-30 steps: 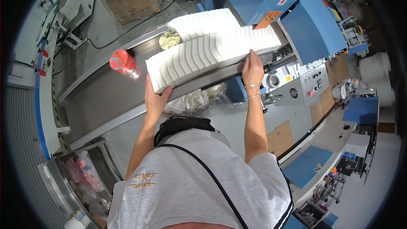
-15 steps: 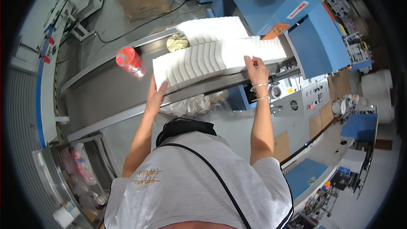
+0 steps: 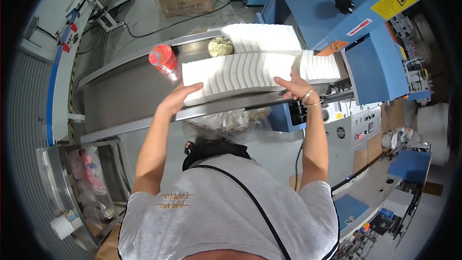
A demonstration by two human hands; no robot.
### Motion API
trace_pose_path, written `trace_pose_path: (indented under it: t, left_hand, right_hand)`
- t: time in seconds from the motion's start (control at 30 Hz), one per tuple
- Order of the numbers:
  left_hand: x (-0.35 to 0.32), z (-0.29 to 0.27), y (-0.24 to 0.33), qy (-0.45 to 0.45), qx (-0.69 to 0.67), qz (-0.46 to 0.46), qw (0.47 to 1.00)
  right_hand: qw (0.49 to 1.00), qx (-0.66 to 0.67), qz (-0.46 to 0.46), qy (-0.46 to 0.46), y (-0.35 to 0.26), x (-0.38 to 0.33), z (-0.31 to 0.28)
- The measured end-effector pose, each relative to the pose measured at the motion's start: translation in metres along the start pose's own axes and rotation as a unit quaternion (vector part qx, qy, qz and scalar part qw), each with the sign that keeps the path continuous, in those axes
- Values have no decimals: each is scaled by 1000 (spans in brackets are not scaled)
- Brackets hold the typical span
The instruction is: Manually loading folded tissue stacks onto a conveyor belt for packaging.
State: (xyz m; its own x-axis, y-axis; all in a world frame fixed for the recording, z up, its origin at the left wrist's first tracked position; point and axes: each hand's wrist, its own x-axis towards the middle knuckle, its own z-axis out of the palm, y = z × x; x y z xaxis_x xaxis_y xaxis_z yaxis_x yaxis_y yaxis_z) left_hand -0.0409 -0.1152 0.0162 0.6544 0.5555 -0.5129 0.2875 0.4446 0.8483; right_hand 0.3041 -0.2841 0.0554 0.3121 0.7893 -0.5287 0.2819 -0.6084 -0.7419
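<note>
Tissue stack looks soft and floppy; left hand and right hand squeeze its ends, smart grip.

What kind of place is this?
Most likely a factory packing line: a blue machine feeds stacked white folded tissues onto a steel conveyor table, with a control panel alongside.

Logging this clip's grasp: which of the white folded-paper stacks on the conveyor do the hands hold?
The near stack, pressed between the left hand and right hand. The far stack and the rest by the blue machine lie untouched.
</note>
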Motion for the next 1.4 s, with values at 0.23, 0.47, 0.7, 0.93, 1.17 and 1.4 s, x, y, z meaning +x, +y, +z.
trace_pose_path:
  t: [0.23,0.47,0.7,0.93,1.17,1.4]
  left_hand:
    - [-74,-89,8,147,19,-77,986]
    - [-141,-279,-42,129,-98,-11,987]
    - [-205,-369,-48,235,-66,-2,970]
    - [-173,-371,-57,217,-128,71,965]
    - [-131,-352,-22,152,-84,45,984]
    - [-86,-335,7,102,-16,-4,995]
  right_hand:
    - [996,-79,-12,-35,-60,0,112]
    - [983,-55,-77,-157,-145,7,250]
    - [967,-44,-131,-216,-219,43,348]
    - [975,-46,-114,-184,-256,130,352]
    - [1000,-11,9,21,-263,88,334]
    - [998,-18,35,57,-211,69,300]
